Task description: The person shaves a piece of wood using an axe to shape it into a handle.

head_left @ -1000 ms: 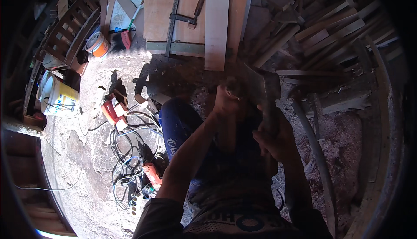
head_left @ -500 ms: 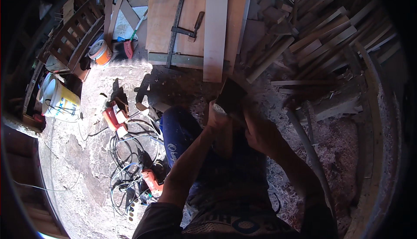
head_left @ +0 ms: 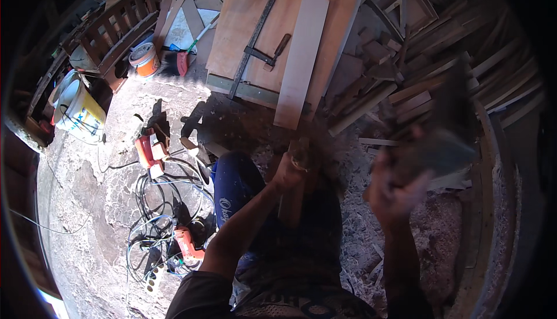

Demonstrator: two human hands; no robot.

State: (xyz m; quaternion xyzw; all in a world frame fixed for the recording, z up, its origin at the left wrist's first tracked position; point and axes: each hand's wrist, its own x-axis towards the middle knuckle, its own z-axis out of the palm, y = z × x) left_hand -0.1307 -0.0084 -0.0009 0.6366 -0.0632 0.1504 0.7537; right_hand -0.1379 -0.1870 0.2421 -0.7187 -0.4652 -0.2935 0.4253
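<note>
Low in the middle, my left hand (head_left: 284,174) is closed round a short wooden piece (head_left: 293,200) between my legs, with a rough, pale top end showing above the fingers. Out to the right, my right hand (head_left: 389,188) grips a dark, broad-bladed chopping tool (head_left: 441,139), blurred by motion; its exact shape is unclear. Beyond my knees a pale board (head_left: 301,58) lies on a large wooden panel (head_left: 229,58), beside a long bar clamp (head_left: 261,55).
At left on the floor are a red power tool (head_left: 148,151), an orange drill (head_left: 187,243), coiled cables (head_left: 142,214), a white bucket (head_left: 84,116) and an orange bucket (head_left: 145,64). Scrap timber (head_left: 435,75) fills the back right; wood shavings (head_left: 423,226) cover the floor at right.
My right hand has swung the bladed tool from beside the wooden piece out and up to the right. My left hand still grips the piece, now lower in the picture.
</note>
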